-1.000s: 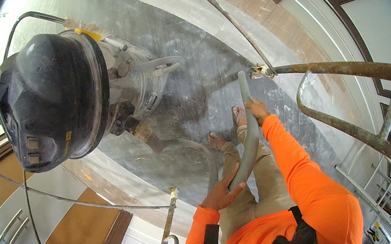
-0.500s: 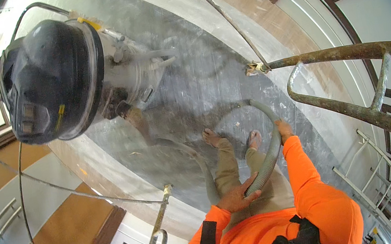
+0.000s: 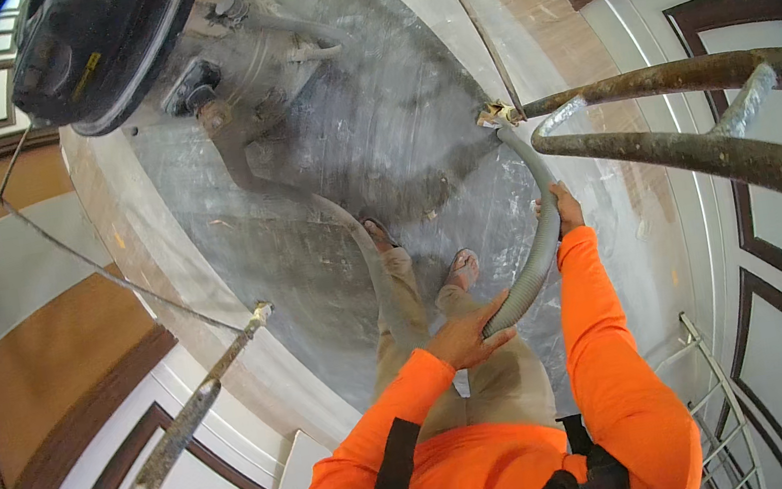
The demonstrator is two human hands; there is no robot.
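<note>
I stand on a dusty grey platform, looking down at my feet in sandals. My left hand grips the lower part of a grey ribbed vacuum hose at hip height. My right hand is closed around the same hose higher up, arm stretched forward in an orange sleeve. The hose's end touches the surface beside a rusty scaffold pipe. The hose runs back across the platform to a large black and metal vacuum cleaner at the top left.
Rusty scaffold pipes cross on the right, and another pipe rises at the lower left. A thin cable loops along the left. White and brown panelled walls lie far below. A white metal railing shows at the lower right.
The view has swung so the vacuum cleaner has slid to the top left edge. My right hand has moved with the hose to the right, its end now by the scaffold pipe.
</note>
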